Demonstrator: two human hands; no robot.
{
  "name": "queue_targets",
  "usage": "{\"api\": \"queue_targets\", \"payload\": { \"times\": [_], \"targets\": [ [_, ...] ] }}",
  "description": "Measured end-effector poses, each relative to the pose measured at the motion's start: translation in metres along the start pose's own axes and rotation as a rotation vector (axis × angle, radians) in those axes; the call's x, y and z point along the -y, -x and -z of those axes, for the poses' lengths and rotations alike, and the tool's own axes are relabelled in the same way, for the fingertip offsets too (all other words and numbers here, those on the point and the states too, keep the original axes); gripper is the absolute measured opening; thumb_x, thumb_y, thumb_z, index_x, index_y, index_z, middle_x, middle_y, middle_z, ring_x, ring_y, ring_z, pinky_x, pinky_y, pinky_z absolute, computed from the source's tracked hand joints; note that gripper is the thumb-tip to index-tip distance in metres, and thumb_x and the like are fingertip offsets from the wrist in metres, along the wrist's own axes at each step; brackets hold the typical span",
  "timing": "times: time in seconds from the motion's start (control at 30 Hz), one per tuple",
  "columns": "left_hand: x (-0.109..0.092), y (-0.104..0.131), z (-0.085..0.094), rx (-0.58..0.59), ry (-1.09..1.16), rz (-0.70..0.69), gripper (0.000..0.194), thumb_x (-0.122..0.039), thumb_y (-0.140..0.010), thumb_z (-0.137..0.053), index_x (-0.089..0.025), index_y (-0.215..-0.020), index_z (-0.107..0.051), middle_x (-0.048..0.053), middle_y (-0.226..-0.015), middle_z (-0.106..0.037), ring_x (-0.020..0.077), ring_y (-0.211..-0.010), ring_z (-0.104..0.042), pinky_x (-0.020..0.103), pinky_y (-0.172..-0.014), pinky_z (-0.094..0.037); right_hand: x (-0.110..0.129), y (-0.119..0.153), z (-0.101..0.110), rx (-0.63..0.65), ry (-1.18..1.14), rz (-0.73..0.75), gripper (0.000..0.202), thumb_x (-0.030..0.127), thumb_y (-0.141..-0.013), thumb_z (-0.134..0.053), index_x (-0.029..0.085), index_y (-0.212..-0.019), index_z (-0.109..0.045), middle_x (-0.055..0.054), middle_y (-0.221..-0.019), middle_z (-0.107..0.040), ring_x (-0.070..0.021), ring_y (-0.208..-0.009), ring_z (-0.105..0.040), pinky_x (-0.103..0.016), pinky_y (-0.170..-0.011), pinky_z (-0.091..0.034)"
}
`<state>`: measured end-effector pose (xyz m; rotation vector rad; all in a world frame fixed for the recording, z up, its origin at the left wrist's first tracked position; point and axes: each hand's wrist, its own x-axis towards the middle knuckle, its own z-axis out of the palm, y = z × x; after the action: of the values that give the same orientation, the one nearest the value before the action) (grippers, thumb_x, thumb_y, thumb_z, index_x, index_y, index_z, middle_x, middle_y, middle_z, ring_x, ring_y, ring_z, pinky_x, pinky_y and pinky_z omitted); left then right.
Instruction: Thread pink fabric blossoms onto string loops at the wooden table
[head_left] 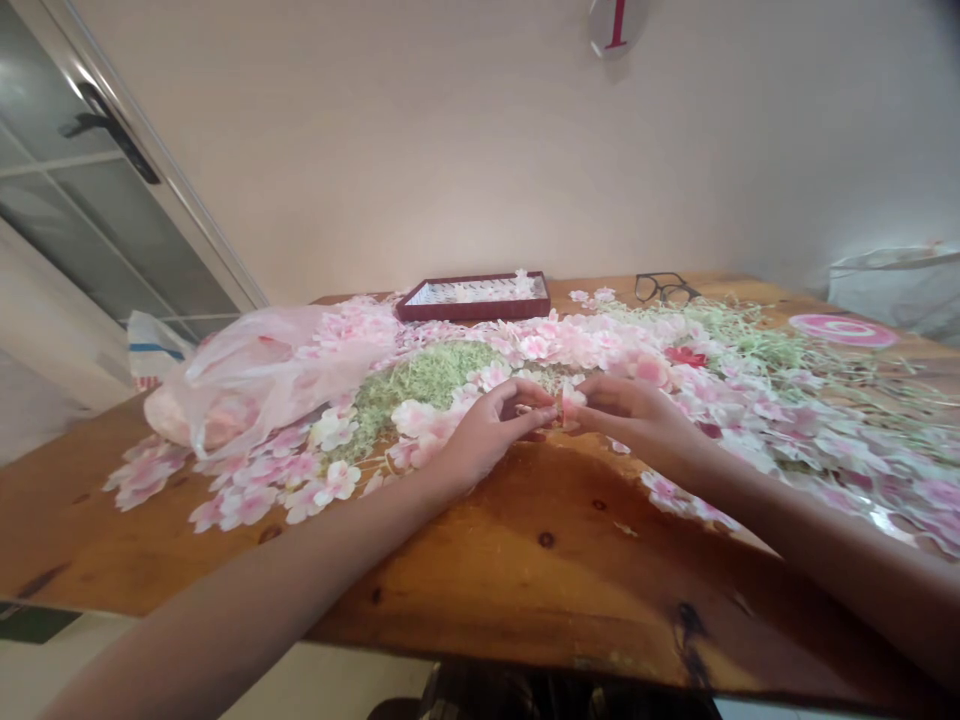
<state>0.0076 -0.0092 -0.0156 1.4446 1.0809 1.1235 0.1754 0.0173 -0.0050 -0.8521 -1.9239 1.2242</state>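
Both hands meet above the middle of the wooden table. A small pale pink flower stands upright between the thumb and fingers of my right hand. Close to its left side, my left hand is closed in a pinch, its fingertips near the flower's base; what it holds is too small to make out. Around and behind the hands lie many loose pink and white flowers. A mound of light green stems sits to the left of them.
A dark red tray with white pieces stands at the back. Black glasses lie to its right. A plastic bag is at left, a pink round disc at right. More green stems spread across the right side.
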Motion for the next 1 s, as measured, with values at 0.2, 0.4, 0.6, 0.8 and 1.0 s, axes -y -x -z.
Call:
{"api": "queue_targets", "payload": {
  "times": [0.2,0.4,0.6,0.8,1.0],
  "targets": [
    [-0.001,0.001,0.001,0.012,-0.170,-0.055,0.021,-0.033,-0.071,-0.052,-0.015,-0.081,-0.054,0.004,-0.086,-0.055,0.0133,-0.080,-0.053,0.030,-0.075,-0.043,0.002,0.000,-0.003,-0.014,0.009,-0.020,0.022,0.038,-0.074,-0.051,0.016,-0.073,-0.053,-0.003,-0.075,-0.060,-0.0138,-0.074,-0.058,-0.024,-0.064,-0.044],
    [0.001,-0.001,0.001,-0.044,-0.073,-0.039,0.021,-0.033,-0.070,-0.053,-0.014,-0.080,-0.052,0.002,-0.077,-0.056,0.0108,-0.072,-0.054,0.027,-0.072,-0.044,0.000,-0.001,-0.002,-0.066,0.009,-0.035,0.022,0.039,-0.073,-0.053,0.017,-0.074,-0.051,-0.002,-0.073,-0.059,-0.0121,-0.069,-0.057,-0.022,-0.058,-0.042],
    [0.001,0.000,0.000,-0.061,-0.092,-0.051,0.023,-0.034,-0.068,-0.055,-0.014,-0.080,-0.053,0.002,-0.078,-0.057,0.0108,-0.072,-0.054,0.028,-0.073,-0.043,-0.004,-0.002,-0.002,-0.063,0.005,-0.031,0.024,0.040,-0.072,-0.053,0.016,-0.074,-0.049,-0.003,-0.075,-0.059,-0.0141,-0.075,-0.057,-0.025,-0.064,-0.043],
    [-0.001,0.001,-0.001,-0.072,-0.170,-0.055,0.024,-0.035,-0.069,-0.054,-0.014,-0.079,-0.053,0.004,-0.081,-0.057,0.0115,-0.073,-0.054,0.027,-0.072,-0.042,-0.005,-0.001,-0.001,-0.041,0.086,0.006,0.026,0.042,-0.073,-0.051,0.016,-0.073,-0.051,-0.003,-0.073,-0.060,-0.0132,-0.068,-0.056,-0.023,-0.055,-0.041],
    [-0.004,0.005,-0.002,-0.086,-0.258,-0.093,0.021,-0.035,-0.069,-0.053,-0.015,-0.076,-0.051,0.002,-0.078,-0.057,0.0110,-0.073,-0.053,0.026,-0.069,-0.041,-0.009,-0.001,0.000,-0.036,0.115,0.059,0.024,0.040,-0.073,-0.052,0.016,-0.069,-0.052,-0.002,-0.068,-0.059,-0.0114,-0.062,-0.054,-0.023,-0.053,-0.039]
  ]
}}
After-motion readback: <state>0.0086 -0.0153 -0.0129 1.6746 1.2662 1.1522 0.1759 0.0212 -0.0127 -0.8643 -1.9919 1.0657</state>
